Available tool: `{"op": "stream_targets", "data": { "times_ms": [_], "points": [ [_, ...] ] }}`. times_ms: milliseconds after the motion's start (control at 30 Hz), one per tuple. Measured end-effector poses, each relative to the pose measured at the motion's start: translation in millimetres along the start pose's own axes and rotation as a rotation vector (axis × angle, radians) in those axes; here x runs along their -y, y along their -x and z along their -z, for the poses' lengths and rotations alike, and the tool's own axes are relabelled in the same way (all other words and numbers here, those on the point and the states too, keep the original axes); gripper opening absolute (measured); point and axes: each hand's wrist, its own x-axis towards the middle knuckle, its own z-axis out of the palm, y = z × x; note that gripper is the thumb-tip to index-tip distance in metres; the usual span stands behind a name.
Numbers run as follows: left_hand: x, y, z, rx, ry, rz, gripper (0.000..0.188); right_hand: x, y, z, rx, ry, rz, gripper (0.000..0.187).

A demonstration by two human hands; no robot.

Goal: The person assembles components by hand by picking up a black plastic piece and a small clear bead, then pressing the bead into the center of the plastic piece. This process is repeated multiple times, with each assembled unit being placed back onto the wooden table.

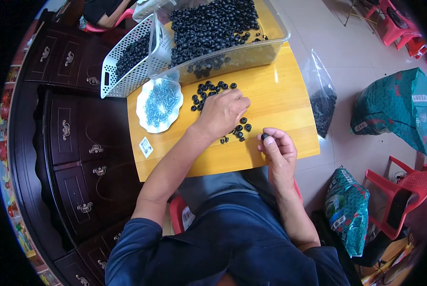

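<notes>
Over the middle of the yellow table (289, 114), my left hand (223, 113) is palm down with its fingers curled together. Whatever it may hold is hidden beneath it. Small round black parts (217, 87), ring-like with a hole, lie in a loose group just beyond that hand. Several more black parts (243, 127) lie between my two hands. At the table's near right, my right hand (281, 155) pinches one black part (265, 137) between thumb and fingers. A white scalloped dish (143, 116) of small clear bluish pieces (161, 103) stands left of my left hand.
A clear plastic bin (275, 55) heaped with black parts stands at the table's far side, beside a white perforated basket (109, 78) of them. Dark wooden drawers (70, 128) flank the left. Right, on the floor, are a clear bag (322, 102), green sacks (389, 107) and a red chair (389, 190).
</notes>
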Motion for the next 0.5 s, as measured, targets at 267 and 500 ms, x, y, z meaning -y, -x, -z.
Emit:
{"op": "stream_targets", "data": {
  "times_ms": [267,500],
  "points": [
    [-0.7,-3.2,-1.8,0.002,-0.026,0.019,0.009,0.9,-0.1,1.1,0.022,0.017,0.002,0.023],
    [-5.4,-2.5,4.2,0.008,0.019,0.087,0.011,1.5,0.2,0.7,0.019,0.001,-0.007,0.022]
  ]
}}
